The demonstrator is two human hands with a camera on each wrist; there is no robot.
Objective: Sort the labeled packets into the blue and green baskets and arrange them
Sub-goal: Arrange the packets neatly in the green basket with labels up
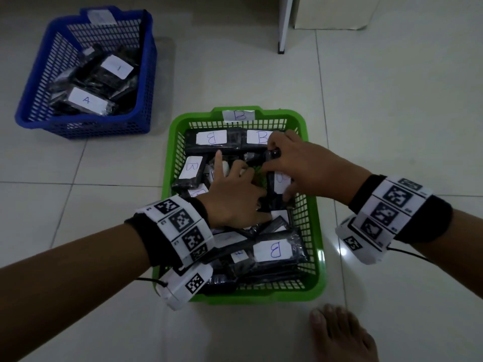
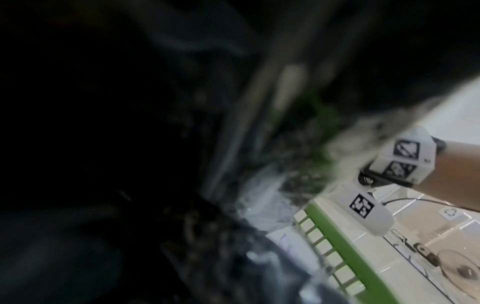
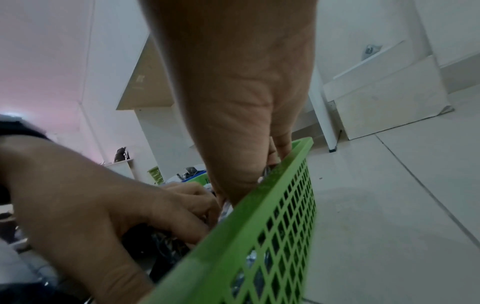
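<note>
The green basket (image 1: 261, 299) stands on the floor in front of me, full of black packets with white B labels, such as the near one (image 1: 271, 250). Both hands are inside it, close together. My left hand (image 1: 230, 176) reaches in from the near left with its index finger straight and its other fingers curled onto a packet in the middle. My right hand (image 1: 282, 168) grips a black packet (image 1: 273, 154) near the far right corner. The blue basket (image 1: 78, 125) at the far left holds packets labelled A (image 1: 86, 100). The left wrist view is dark and blurred, showing only the green rim (image 2: 345, 246).
A bare foot (image 1: 342, 335) stands on the tiles just right of the green basket's near corner. White furniture (image 1: 285, 22) rises at the back right. Pale tiled floor (image 1: 392, 126) lies around both baskets. The green mesh wall (image 3: 272, 226) fills the right wrist view's lower middle.
</note>
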